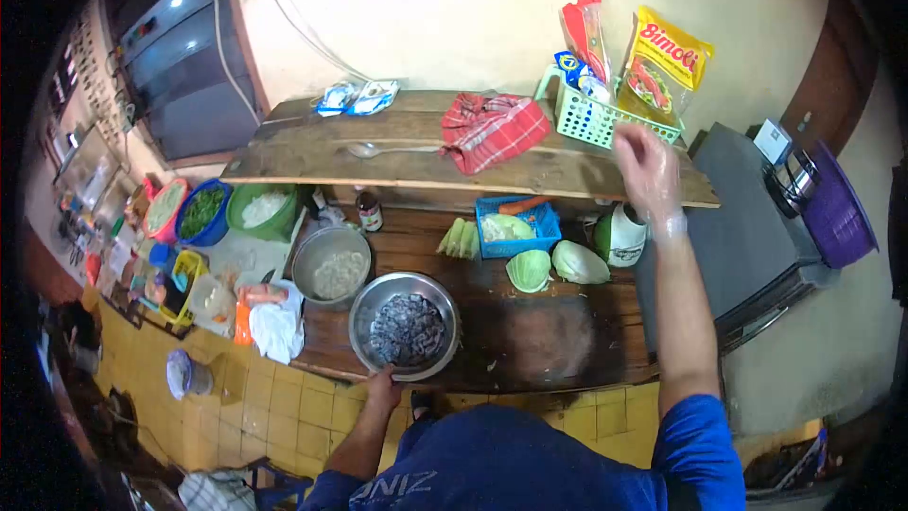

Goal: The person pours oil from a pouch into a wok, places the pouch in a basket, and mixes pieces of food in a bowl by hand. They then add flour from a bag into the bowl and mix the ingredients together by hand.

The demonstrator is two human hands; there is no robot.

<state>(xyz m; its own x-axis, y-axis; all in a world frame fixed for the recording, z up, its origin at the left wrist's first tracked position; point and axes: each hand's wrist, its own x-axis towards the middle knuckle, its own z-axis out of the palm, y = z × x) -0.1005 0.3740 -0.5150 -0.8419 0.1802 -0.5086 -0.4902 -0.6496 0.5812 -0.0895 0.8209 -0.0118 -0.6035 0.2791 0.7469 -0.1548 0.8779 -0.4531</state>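
Note:
A metal bowl (360,342) of dark grey, glistening pieces stands at the front edge of the lower wooden table. My left hand (382,388) grips its near rim. My right hand (649,175) is raised over the right end of the upper wooden shelf, just in front of a pale green basket (579,120). Its fingers are curled in, and what they hold, if anything, is hidden. In the basket stand a yellow Bimoli pouch (665,61) and a red packet (586,33). A second metal bowl (305,270) with whitish pieces sits behind the first.
Cabbages (579,263), a blue basket (511,247) with a carrot and a dark bottle (369,211) stand under the shelf. A red checked cloth (492,132) and a spoon (364,149) lie on it. Coloured basins (202,213) are at left, a dark cabinet (728,208) at right.

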